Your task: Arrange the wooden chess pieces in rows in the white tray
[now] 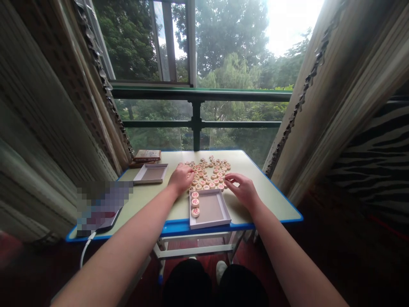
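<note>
Many round wooden xiangqi pieces (203, 182) with red and dark characters lie loosely spread on the table. At their left side is my left hand (182, 178), its fingers curled and pressed together; what they hold, if anything, is hidden. My right hand (242, 188) reaches in from the right, thumb and forefinger bent in a pinch around a piece at the heap's edge. Between my forearms, a shallow white open box (220, 223) sits at the table's front edge. Three red-marked pieces (195, 203) stand in a column along its left wall.
Another shallow box (146, 182) lies at the back left, beside a stack of small books or boxes (147, 156). A blurred-out device (102, 211) with a white cable (84, 251) rests at the left corner. The pale table (271, 204) has a blue rim; curtains hang on both sides.
</note>
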The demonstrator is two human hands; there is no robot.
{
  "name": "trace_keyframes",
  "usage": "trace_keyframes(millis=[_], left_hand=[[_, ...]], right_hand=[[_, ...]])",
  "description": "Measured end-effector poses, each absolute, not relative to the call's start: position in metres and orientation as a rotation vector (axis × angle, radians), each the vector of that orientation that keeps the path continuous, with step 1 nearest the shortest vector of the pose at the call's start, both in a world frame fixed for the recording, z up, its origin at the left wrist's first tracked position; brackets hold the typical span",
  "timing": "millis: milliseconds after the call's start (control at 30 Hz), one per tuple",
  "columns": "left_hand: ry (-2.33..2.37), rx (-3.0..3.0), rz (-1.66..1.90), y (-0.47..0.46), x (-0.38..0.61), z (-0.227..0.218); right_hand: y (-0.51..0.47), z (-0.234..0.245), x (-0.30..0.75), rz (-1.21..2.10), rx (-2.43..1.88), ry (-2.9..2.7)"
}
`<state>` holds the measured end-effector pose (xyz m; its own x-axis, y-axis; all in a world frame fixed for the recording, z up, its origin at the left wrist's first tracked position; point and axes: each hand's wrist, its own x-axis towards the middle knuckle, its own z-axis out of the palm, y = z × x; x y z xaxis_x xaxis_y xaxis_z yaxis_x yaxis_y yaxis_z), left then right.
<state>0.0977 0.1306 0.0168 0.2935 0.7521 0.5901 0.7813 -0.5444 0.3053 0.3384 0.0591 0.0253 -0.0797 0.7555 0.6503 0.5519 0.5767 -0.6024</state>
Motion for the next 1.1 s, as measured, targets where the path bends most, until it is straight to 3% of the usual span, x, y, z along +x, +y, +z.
trace_keyframes(millis=[400,733,900,1100], left_hand=[[-1.489,-2.49,-1.084,0.125,0.099,0.02],[-1.61,-2.405,-1.525,0.077,0.086,0.064],[-1.743,-2.373,-1.576,0.056,0.089,0.038],[-1.878,-2.389,-1.281,0.057,0.089,0.018]], right_hand=[[0.059,0.025,0.333,0.294,-0.968,-1.851],[0.039,0.04,0.311,0.565,-0.867,-2.058],[0.013,0.044,0.281,0.482,-0.804,-2.302],[0.009,0.038,0.265,0.353,-0.724,-2.367]])
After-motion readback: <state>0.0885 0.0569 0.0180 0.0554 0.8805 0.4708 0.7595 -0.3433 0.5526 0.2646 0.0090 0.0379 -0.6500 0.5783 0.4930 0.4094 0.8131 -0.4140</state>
